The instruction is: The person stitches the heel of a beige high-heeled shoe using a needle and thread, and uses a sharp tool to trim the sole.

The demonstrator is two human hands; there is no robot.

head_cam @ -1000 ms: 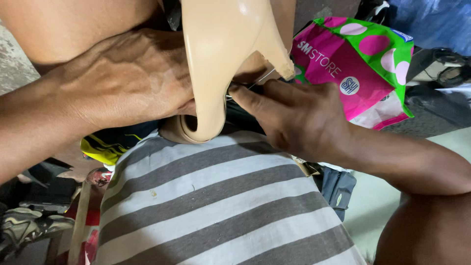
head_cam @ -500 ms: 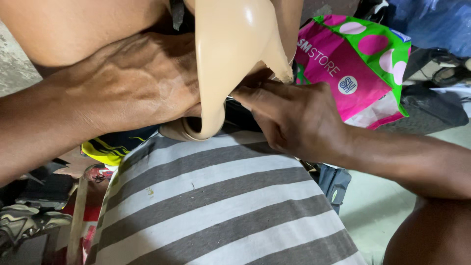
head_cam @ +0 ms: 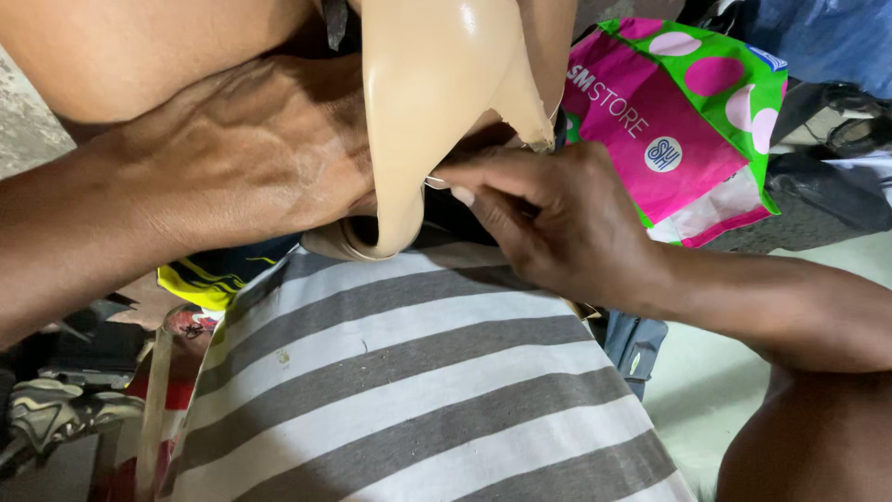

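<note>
Shoe: the glossy beige shoe upper (head_cam: 437, 102) stood between both hands, above the grey-and-white striped shirt (head_cam: 409, 390).
Left hand (head_cam: 251, 158): clasped the shoe's left side.
Right hand (head_cam: 557, 218): fingertips pinched a thin metal needle (head_cam: 435, 181) at the shoe's edge.
Behind: a pink-and-green spotted bag (head_cam: 688, 121).

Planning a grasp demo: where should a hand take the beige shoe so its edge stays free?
Probably the narrow lower neck of the beige shoe, from the left side, as the left hand does. The right hand works at its right edge, so that side should stay open.
</note>
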